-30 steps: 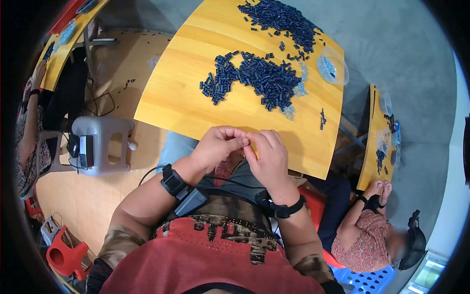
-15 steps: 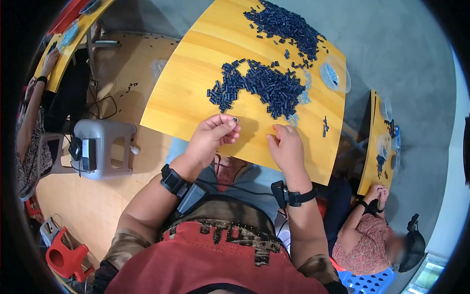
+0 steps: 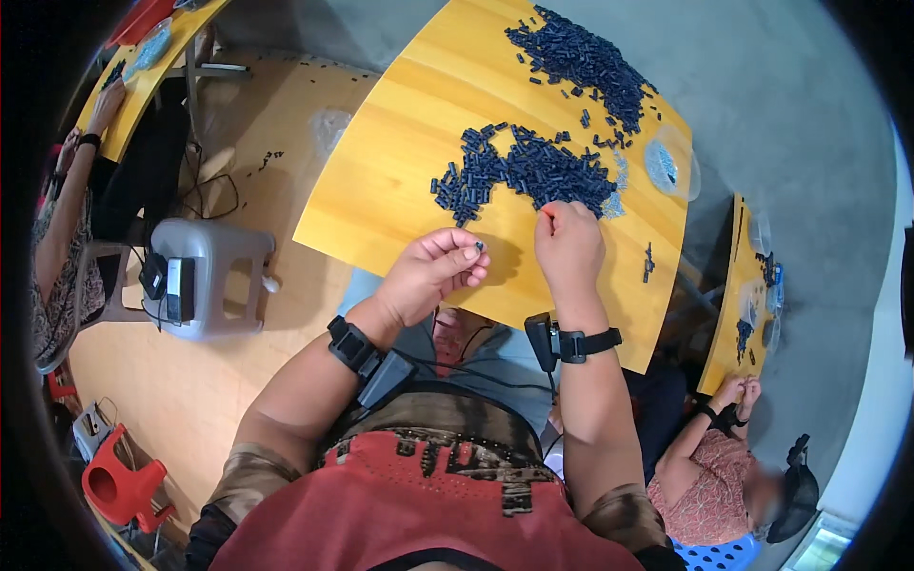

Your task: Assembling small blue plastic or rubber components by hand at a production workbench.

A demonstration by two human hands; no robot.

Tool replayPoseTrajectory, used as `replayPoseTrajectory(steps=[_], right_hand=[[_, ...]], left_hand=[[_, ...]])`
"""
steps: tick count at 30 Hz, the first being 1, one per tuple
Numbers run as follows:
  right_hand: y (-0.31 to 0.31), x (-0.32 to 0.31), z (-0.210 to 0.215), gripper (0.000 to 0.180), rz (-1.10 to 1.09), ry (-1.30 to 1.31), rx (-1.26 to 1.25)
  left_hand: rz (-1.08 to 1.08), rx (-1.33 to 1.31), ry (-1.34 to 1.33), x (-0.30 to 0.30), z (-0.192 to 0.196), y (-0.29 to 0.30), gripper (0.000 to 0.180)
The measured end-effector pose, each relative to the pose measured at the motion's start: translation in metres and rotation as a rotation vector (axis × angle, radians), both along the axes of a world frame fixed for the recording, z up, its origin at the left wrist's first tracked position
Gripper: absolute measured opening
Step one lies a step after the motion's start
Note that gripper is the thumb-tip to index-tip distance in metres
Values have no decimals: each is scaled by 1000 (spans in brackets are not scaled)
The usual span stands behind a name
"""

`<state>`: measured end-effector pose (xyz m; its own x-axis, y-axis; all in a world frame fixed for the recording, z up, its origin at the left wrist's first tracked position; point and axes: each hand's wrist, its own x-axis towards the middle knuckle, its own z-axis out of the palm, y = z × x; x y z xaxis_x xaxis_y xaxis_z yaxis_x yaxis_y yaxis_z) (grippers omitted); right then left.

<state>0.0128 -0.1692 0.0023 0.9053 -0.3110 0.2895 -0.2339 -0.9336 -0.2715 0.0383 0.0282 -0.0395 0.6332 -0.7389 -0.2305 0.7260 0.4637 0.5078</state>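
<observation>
Over the near edge of the yellow desk (image 3: 400, 181), the left hand (image 3: 433, 276) is curled nearly closed, thumb and forefinger pinching one small dark piece (image 3: 478, 247) just above the wood. Beside it, the right hand (image 3: 569, 249) lies palm down with its fingertips (image 3: 550, 215) at the near rim of the closer pile of dark pieces (image 3: 533, 171); whether those fingers have anything gripped cannot be told, since the back of the hand hides them, though a speck of red shows at the tips. A second, larger heap (image 3: 581, 62) sits farther back, well apart from both hands, and a few loose pieces (image 3: 648, 262) lie to the right near the desk's edge. To do this step well, I would judge that the pinch on the held piece should stay light and at its end, so it can be turned without slipping out. The right hand would do best to draw single pieces from the pile's thin fringe instead of digging into its middle, which could scatter them toward the edge. Both hands should stay low and close together over the desk, so a dropped piece lands on wood, not the lap. A grey stool (image 3: 205, 276) stands on the floor to the left, clear of the work.
</observation>
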Motion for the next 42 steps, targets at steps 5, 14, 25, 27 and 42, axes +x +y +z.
replayPoseTrajectory(steps=[5,14,25,27,42], right_hand=[[1,4,-6,4,50,-18,-97],[1,-9,-8,3,76,16,-26],[14,-19,-6,13,66,-10,127],[18,-15,-10,14,75,-13,110],[38,6,-7,11,202,-112,148]], left_hand=[[-31,-16,13,0,-3,1,10],[-52,15,6,2,-4,0,9],[-35,-6,-39,1,-3,0,13],[-44,-5,-46,1,-4,-1,13],[-52,0,-64,2,-3,0,13]])
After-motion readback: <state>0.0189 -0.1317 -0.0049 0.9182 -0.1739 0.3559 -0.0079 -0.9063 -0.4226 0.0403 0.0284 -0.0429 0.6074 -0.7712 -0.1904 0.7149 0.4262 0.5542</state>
